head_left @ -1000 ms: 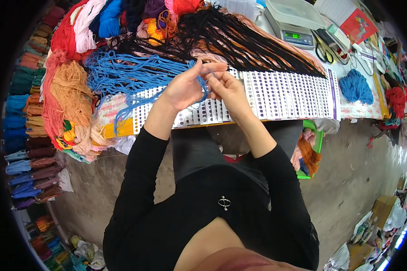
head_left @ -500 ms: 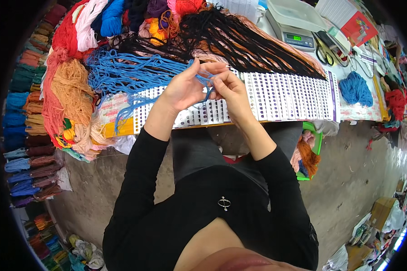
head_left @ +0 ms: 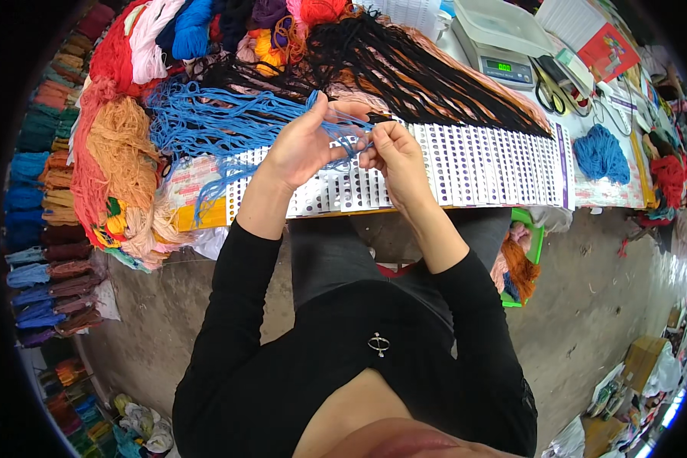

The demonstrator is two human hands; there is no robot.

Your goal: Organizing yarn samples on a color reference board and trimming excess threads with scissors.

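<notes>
Two bare hands are close together over the table (head_left: 204, 217), near the middle of its front edge, playing out thin blue thread (head_left: 342, 136) between them. The left hand (head_left: 301, 149) is spread, with its thumb up and away from its fingers, and the thread runs across in front of its palm. The right hand (head_left: 399, 156) has its thumb and a finger pressed together, pinching the thread near the tips of the left hand's fingers. I cannot tell if any left fingers grip the thread too, because the strands there are thin and mixed up. A big bunch of long blue strands (head_left: 229, 122) lies on the left part of the table, next to the left hand, and a few loose ends hang down toward the front edge. White cards (head_left: 485, 164) with rows of round holes lie along the front edge, under the hands and on to the right. Behind the cards, long black strands (head_left: 450, 84) lie over orange and pink ones. Red yarn (head_left: 114, 61) and tan yarn (head_left: 122, 145) are piled at the table's left end, and bright blue yarn (head_left: 195, 30) sits by the far left corner. A scale (head_left: 504, 70) with a clear tub (head_left: 504, 27) on top stands toward the far right corner. A blue bundle (head_left: 601, 153) lies near the right end. Below the front edge, by the person's right leg, a green basket (head_left: 539, 248) holds brown yarn (head_left: 520, 271).
</notes>
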